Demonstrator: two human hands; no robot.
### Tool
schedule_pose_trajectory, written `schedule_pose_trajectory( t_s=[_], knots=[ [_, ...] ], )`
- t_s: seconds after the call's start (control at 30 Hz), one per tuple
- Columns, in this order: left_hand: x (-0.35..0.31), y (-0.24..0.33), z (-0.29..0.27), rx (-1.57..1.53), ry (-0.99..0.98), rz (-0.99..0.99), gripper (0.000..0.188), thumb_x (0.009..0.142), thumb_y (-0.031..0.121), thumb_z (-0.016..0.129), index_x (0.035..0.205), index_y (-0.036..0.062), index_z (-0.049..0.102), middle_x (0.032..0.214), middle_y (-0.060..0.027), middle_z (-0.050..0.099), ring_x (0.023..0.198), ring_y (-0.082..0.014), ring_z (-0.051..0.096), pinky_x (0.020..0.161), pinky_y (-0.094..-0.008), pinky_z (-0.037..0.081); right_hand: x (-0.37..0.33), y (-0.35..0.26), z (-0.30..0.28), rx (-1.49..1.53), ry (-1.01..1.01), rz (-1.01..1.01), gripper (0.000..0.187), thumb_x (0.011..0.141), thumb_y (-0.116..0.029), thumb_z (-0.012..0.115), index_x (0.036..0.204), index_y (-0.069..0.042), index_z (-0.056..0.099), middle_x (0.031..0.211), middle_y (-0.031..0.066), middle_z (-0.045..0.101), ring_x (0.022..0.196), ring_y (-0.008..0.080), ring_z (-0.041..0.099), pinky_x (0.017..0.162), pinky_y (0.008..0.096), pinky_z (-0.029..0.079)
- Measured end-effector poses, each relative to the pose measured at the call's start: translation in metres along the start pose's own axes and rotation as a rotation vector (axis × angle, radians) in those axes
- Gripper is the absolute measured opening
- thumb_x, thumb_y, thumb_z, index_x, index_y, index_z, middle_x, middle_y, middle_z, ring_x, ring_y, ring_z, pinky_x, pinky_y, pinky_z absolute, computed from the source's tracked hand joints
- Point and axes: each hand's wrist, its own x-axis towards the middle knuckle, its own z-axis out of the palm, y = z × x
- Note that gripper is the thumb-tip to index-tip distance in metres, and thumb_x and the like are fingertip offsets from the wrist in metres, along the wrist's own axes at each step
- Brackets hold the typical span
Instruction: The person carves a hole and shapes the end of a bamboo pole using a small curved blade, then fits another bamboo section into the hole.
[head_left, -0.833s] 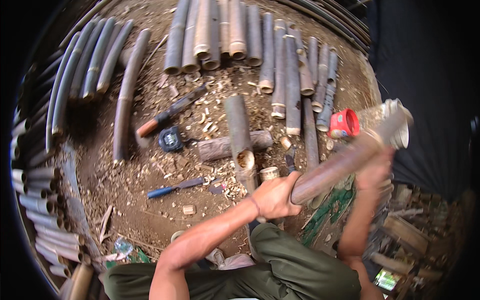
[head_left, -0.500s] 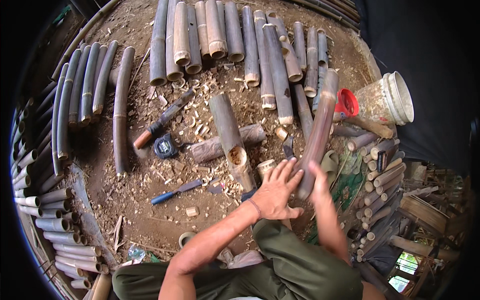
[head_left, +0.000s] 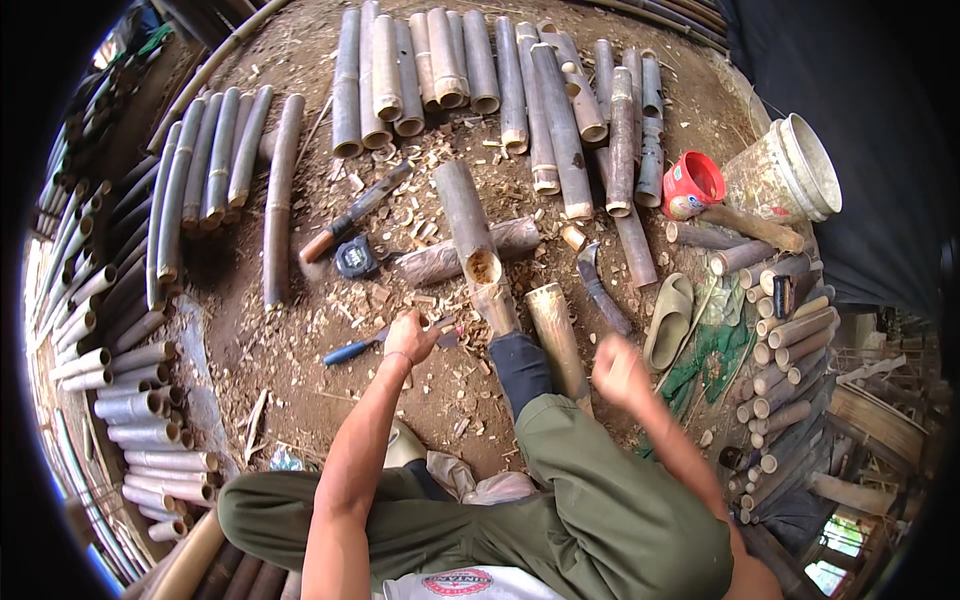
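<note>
My left hand [head_left: 411,338] is curled closed over the blade end of a blue-handled chisel [head_left: 348,353] on the dirt floor. Whether its fingers grip the blade is hidden. My right hand [head_left: 622,375], smeared by motion, hovers beside the handle of a curved knife [head_left: 604,292]. Ahead of me a bamboo tube [head_left: 463,212] with an opening cut near its close end rests across a brown log [head_left: 425,262]. My dark-covered ankle [head_left: 520,368] is against that end. A shorter bamboo piece [head_left: 558,335] lies right of the ankle.
Bamboo tubes [head_left: 481,65] lie in a row at the back, more [head_left: 283,200] at the left. A long knife [head_left: 362,208] and tape measure [head_left: 355,258] lie mid-left among chips. At the right are a red tub [head_left: 692,185], white bucket [head_left: 775,175], sandal [head_left: 668,322] and stacked bamboo [head_left: 800,335].
The long bamboo piece at my hands has left them; a tube now lies at the back row's right end. My left hand has moved left to the chisel. The view has shifted.
</note>
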Motion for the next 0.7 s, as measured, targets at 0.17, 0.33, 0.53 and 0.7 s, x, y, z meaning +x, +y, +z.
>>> schedule_pose_trajectory(
  t_s=[0.17,0.33,0.53,0.7],
  knots=[
    [-0.004,-0.008,-0.012,0.064,-0.085,-0.020,0.041,0.075,0.034,0.068,0.096,-0.0012,0.071,0.093,-0.0241,0.071,0.091,-0.0351,0.069,0.087,-0.0405,0.053,-0.182,0.044,0.070,-0.032,-0.516,0.274,0.021,0.087,-0.016,0.060,0.103,-0.003,0.063,0.092,0.0237,0.066,0.086,0.0428,0.065,0.075,0.0449,0.054],
    [-0.013,0.017,-0.066,0.160,-0.080,0.010,0.033,0.076,0.028,0.063,0.094,0.0014,0.071,0.099,-0.0251,0.069,0.095,-0.0392,0.067,0.088,-0.0436,0.053,-0.226,0.049,0.045,-0.094,-0.324,0.325,0.025,0.086,-0.015,0.060,0.108,-0.003,0.061,0.096,0.0237,0.066,0.090,0.0423,0.064,0.078,0.0448,0.053],
    [-0.039,0.068,-0.121,0.342,0.194,0.082,0.045,0.077,0.022,0.066,0.115,0.0002,0.060,0.122,-0.0218,0.059,0.115,-0.0377,0.057,0.097,-0.0430,0.049,-0.225,0.038,0.007,-0.130,-0.034,0.264,0.030,0.086,-0.014,0.060,0.114,-0.003,0.059,0.101,0.0238,0.065,0.095,0.0418,0.064,0.080,0.0447,0.053],
    [-0.043,0.118,-0.110,0.840,0.346,0.646,0.083,0.074,0.017,0.072,0.147,0.0083,0.034,0.148,-0.0209,0.037,0.139,-0.0352,0.035,0.115,-0.0535,0.030,-0.165,0.029,-0.022,-0.158,0.048,0.043,0.034,0.086,-0.013,0.060,0.118,-0.003,0.058,0.105,0.0239,0.065,0.099,0.0413,0.064,0.083,0.0446,0.052]
  ],
)
